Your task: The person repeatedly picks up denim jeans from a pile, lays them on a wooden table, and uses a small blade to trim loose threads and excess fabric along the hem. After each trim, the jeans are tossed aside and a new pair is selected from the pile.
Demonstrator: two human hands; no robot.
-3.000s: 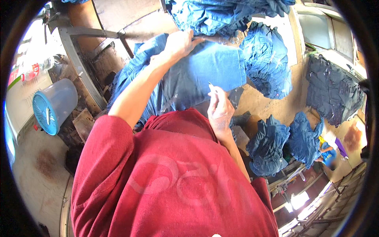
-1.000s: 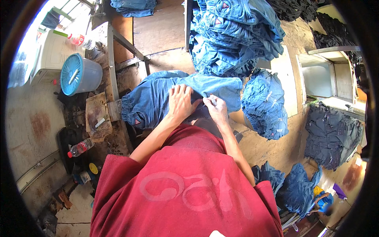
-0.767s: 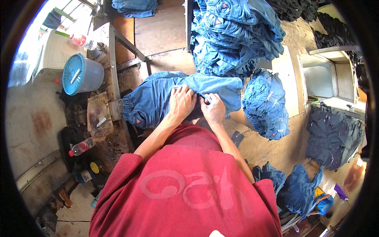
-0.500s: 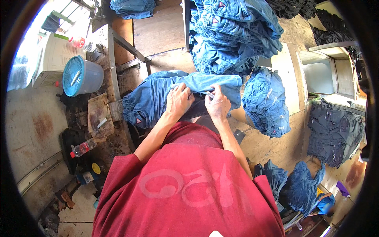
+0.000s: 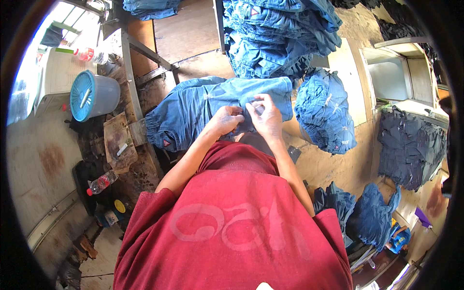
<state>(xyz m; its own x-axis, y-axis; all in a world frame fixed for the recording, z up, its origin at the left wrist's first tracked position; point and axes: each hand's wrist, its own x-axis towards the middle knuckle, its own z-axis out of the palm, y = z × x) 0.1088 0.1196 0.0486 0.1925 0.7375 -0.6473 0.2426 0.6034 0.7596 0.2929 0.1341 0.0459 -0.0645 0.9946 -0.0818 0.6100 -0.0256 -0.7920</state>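
faded blue denim garment (image 5: pixel 186 108), elastic-waisted, rumpled

Denim garment (image 5: pixel 188 106): is showing matt, creased woven cloth.
Red shirt (image 5: pixel 232 203): is presenting soft, matt cloth; its print (image 5: pixel 195 222) is looking faded.
Bucket (image 5: pixel 107 94): is exhibiting smooth, translucent plastic.
Bucket lid (image 5: pixel 80 96): is displaying ribbed plastic.
Bottle (image 5: pixel 103 182): is showing clear, glossy plastic.
Dark garment pile (image 5: pixel 411 147): is showing matt, rumpled cloth.
Tan board (image 5: pixel 321 166): is resembling scuffed wood.
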